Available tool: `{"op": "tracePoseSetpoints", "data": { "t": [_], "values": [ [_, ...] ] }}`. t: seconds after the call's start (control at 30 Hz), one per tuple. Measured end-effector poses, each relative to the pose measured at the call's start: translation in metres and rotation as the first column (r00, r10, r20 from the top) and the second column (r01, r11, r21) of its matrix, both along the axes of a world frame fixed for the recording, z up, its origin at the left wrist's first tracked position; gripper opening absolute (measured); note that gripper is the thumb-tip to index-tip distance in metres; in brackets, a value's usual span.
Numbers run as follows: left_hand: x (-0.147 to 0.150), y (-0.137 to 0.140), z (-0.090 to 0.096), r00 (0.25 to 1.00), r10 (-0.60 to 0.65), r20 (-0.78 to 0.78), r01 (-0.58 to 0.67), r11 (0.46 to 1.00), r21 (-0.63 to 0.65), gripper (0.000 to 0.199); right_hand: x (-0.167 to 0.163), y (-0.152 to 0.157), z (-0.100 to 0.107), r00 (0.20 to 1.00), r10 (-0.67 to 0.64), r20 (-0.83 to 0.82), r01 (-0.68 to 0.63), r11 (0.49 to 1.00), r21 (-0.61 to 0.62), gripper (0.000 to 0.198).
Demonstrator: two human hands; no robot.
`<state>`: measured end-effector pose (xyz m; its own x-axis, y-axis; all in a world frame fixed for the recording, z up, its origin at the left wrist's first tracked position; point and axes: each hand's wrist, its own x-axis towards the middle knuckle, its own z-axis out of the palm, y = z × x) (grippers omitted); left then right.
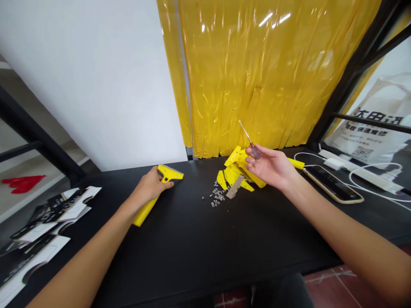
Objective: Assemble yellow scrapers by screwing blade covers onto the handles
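Observation:
My left hand point(152, 186) is closed around a yellow scraper point(146, 212) at the left of the black table; its wide head with a metal edge points away from me. My right hand point(268, 166), raised with the palm partly turned up, holds a small screwdriver point(253, 150) with a clear reddish handle, its shaft pointing up and to the left. Behind and below that hand lies a heap of yellow scraper parts point(236, 173), partly hidden by it. A flat metal blade point(235, 187) leans at the front of the heap. Small screws and nuts point(217, 196) are scattered beside it.
On the right are a phone point(334, 184), a white power strip point(369, 173) and looping white cables. Cut black-and-white cardboard sleeves point(48, 226) lie at the left. A yellow plastic curtain point(272, 77) hangs behind the black table point(192, 252), between dark metal posts.

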<state>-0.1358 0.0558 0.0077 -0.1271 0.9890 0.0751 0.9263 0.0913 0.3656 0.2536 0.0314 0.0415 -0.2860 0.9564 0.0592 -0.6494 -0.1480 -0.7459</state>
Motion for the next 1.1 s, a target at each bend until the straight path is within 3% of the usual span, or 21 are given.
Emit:
{"op": "tracePoseSetpoints", "data": {
  "t": [0.17,0.3,0.37,0.4,0.43,0.47,0.5,0.53,0.57,0.6,0.63,0.7,0.8,0.93,1.03,1.1],
  "values": [
    [-0.01,0.001,0.003,0.993,-0.026,-0.111,0.012,0.993,-0.119,0.084,-0.004,-0.009,0.005,0.999,-0.004,0.048,-0.005,0.982,0.187,0.021],
    [-0.018,0.003,0.003,0.981,-0.064,-0.184,0.033,0.985,-0.168,0.081,0.001,-0.011,0.011,0.985,-0.087,0.149,0.036,0.949,0.313,0.022],
    [-0.022,0.004,0.003,0.978,-0.053,-0.203,0.017,0.985,-0.174,0.078,0.004,-0.006,0.01,0.944,-0.212,0.254,0.103,0.917,0.386,0.016],
    [-0.024,0.004,0.003,0.977,-0.042,-0.21,0.005,0.985,-0.171,0.077,0.006,-0.003,0.008,0.88,-0.34,0.332,0.171,0.878,0.447,0.011],
    [-0.025,0.004,0.003,0.976,-0.03,-0.215,-0.006,0.986,-0.165,0.076,0.009,0.001,0.005,0.756,-0.499,0.424,0.238,0.813,0.532,0.008],
    [-0.026,0.003,0.003,0.975,-0.023,-0.219,-0.012,0.987,-0.159,0.075,0.012,0.005,0.002,0.556,-0.662,0.502,0.279,0.718,0.638,0.01],
    [-0.026,0.002,0.003,0.974,-0.02,-0.226,-0.015,0.989,-0.15,0.075,0.016,0.008,-0.001,0.297,-0.779,0.552,0.252,0.622,0.742,0.015],
    [-0.025,0.0,0.004,0.972,-0.019,-0.236,-0.015,0.99,-0.142,0.075,0.02,0.012,-0.003,0.038,-0.824,0.565,0.167,0.563,0.81,0.021],
    [-0.024,-0.003,0.005,0.968,-0.017,-0.252,-0.015,0.992,-0.126,0.076,0.023,0.014,-0.006,-0.176,-0.812,0.557,0.056,0.556,0.829,0.026],
    [-0.021,-0.006,0.006,0.962,-0.016,-0.273,-0.013,0.995,-0.103,0.077,0.027,0.016,-0.008,-0.332,-0.769,0.546,-0.049,0.593,0.804,0.03],
    [-0.017,-0.01,0.008,0.954,-0.01,-0.299,-0.011,0.998,-0.069,0.079,0.029,0.018,-0.01,-0.437,-0.718,0.542,-0.128,0.646,0.752,0.034],
    [-0.006,-0.017,0.01,0.928,0.0,-0.372,0.03,0.997,0.074,0.077,0.032,0.019,-0.013,-0.555,-0.627,0.546,-0.224,0.745,0.628,0.04],
    [0.015,-0.027,0.011,0.93,-0.04,-0.365,0.16,0.94,0.303,0.065,0.033,0.019,-0.016,-0.625,-0.558,0.546,-0.276,0.812,0.514,0.036],
    [0.045,-0.041,0.012,0.955,-0.191,-0.226,0.283,0.816,0.504,0.049,0.029,0.017,-0.013,-0.61,-0.582,0.537,-0.277,0.792,0.544,0.031],
    [0.065,-0.057,0.016,0.933,-0.35,-0.076,0.332,0.763,0.554,0.041,0.018,0.008,-0.007,-0.477,-0.674,0.564,-0.21,0.711,0.671,0.032],
    [0.077,-0.068,0.019,0.881,-0.464,0.095,0.367,0.796,0.481,0.036,0.001,-0.004,-0.005,-0.268,-0.743,0.614,-0.157,0.662,0.733,0.033]
  ]
}}
